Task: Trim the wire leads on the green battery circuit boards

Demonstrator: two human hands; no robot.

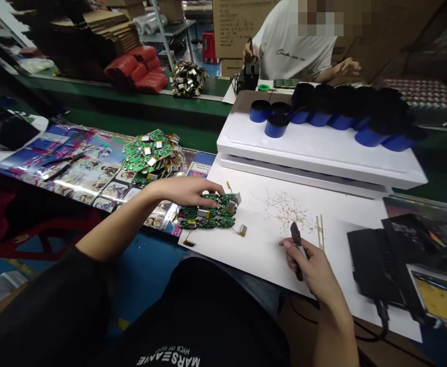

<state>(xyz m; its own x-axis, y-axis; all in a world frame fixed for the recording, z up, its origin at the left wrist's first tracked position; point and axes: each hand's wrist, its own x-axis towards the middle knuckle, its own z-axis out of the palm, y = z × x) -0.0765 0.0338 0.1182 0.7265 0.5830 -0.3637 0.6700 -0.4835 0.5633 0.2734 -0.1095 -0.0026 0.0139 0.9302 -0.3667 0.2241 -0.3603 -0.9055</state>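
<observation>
My left hand [187,192] covers boards [213,221], grip unclear from here; my right hand [312,261] clasps a tool [295,233]. The boards seem light, stiff; I'd take edges.

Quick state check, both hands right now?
Left hand: on the circuit boards; whether it grips any can't be told.
Right hand: closed around a dark-tipped tool.

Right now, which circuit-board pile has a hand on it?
The pile on the white sheet, under the left hand; the others sit farther back.
</observation>
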